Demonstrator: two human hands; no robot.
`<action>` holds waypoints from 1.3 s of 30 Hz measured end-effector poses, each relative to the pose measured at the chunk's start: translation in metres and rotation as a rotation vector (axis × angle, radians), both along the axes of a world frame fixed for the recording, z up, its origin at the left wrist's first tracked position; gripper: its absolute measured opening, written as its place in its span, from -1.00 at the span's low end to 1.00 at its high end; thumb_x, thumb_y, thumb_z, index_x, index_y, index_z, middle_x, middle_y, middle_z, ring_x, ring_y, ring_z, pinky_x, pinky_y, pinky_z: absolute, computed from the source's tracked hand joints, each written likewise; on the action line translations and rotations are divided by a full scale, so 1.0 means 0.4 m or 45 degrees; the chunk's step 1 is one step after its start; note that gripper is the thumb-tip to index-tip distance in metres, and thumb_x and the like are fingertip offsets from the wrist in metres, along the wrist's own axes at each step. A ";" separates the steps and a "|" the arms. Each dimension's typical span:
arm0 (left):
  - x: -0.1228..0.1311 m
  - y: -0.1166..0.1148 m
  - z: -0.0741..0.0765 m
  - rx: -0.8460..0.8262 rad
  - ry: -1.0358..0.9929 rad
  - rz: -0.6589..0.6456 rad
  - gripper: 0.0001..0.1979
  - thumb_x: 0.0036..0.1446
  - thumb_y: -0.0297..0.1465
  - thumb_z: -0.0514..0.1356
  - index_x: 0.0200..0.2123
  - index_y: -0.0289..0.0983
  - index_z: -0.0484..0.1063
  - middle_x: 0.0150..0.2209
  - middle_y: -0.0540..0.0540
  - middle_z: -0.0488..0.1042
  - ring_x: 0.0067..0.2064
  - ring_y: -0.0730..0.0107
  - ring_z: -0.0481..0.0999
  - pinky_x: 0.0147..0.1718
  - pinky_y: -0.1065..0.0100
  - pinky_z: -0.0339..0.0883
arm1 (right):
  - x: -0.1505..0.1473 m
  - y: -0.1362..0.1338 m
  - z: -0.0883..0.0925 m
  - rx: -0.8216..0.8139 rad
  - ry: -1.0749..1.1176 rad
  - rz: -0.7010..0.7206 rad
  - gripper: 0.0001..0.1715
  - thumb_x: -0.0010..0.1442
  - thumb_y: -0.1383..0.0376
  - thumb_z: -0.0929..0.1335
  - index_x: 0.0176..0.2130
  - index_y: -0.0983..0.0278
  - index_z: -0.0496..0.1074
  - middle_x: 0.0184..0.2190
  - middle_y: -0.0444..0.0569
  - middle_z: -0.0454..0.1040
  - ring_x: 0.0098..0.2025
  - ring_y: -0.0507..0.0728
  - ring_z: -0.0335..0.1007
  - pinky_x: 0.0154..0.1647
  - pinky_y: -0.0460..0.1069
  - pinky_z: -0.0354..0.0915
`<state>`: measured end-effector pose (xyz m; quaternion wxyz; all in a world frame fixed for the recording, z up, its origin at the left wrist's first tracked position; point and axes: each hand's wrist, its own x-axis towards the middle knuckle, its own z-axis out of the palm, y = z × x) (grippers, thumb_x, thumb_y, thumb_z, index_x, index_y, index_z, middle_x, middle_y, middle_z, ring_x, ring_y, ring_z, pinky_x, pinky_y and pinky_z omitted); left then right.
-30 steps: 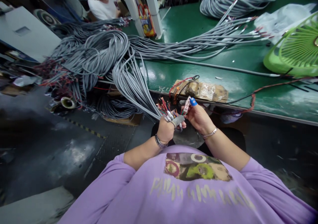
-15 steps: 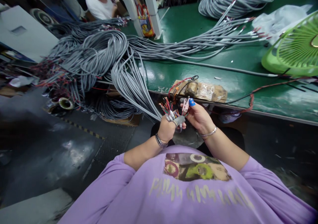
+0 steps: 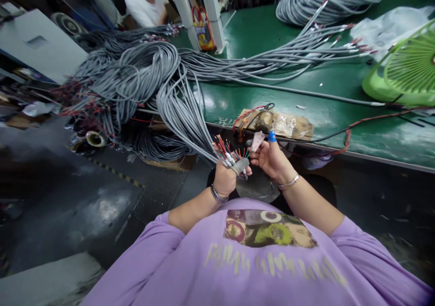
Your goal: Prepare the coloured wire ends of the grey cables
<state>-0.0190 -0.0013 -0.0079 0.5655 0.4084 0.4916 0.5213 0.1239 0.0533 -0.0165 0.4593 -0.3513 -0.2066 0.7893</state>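
My left hand [image 3: 227,179] is closed around a bundle of grey cables [image 3: 190,127], and a grey wrap covers its thumb. Stripped ends with thin colored wires [image 3: 224,146] fan out above that fist. Just to the right, my right hand [image 3: 270,159] has a small pale pink tool [image 3: 257,141] at its fingers, its exact kind unclear. The right thumb wears a blue finger cot [image 3: 272,136] and stands raised, apart from the tool. The right fingertips are beside a few green and orange wires at the edge of the bundle.
A taped wooden block [image 3: 283,124] with red and black leads lies at the front edge of the green table [image 3: 238,100]. Heaped cables [image 3: 146,70] hang off the left side. A green fan [image 3: 404,70] stands at right. A person [image 3: 144,7] is at the back.
My right thumb has lifted away from the pink tool, which has turned in the fingers. The left hand still grips the cables, and the view has shifted slightly.
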 end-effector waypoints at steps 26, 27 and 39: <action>0.028 0.024 -0.001 -0.015 0.076 -0.022 -0.72 -0.05 -0.20 0.34 -0.52 -0.30 0.45 -0.61 -0.02 0.48 -0.58 0.44 0.47 -0.55 0.42 0.35 | -0.035 0.016 -0.014 0.072 0.041 -0.247 -0.40 -0.09 -0.22 0.46 -0.41 0.24 0.47 -0.52 -0.12 0.48 -0.49 0.01 0.30 -0.49 -0.07 0.20; 0.027 0.024 -0.002 -0.029 0.074 -0.018 -0.71 -0.06 -0.19 0.35 -0.52 -0.30 0.45 -0.61 -0.02 0.49 -0.58 0.44 0.47 -0.55 0.42 0.35 | -0.032 0.014 -0.016 0.065 0.045 -0.223 -0.39 -0.07 -0.25 0.42 -0.40 0.23 0.47 -0.51 -0.12 0.48 -0.49 0.01 0.30 -0.49 -0.07 0.21; -0.023 0.004 -0.017 -0.046 0.025 -0.086 -0.69 -0.09 -0.20 0.39 -0.38 -0.32 0.52 -0.45 -0.11 0.59 -0.46 0.38 0.57 -0.61 0.50 0.22 | 0.029 -0.015 -0.052 -0.065 0.094 -0.146 -0.45 0.04 -0.21 0.38 -0.43 0.21 0.42 -0.48 -0.13 0.48 -0.51 -0.01 0.30 -0.51 -0.09 0.20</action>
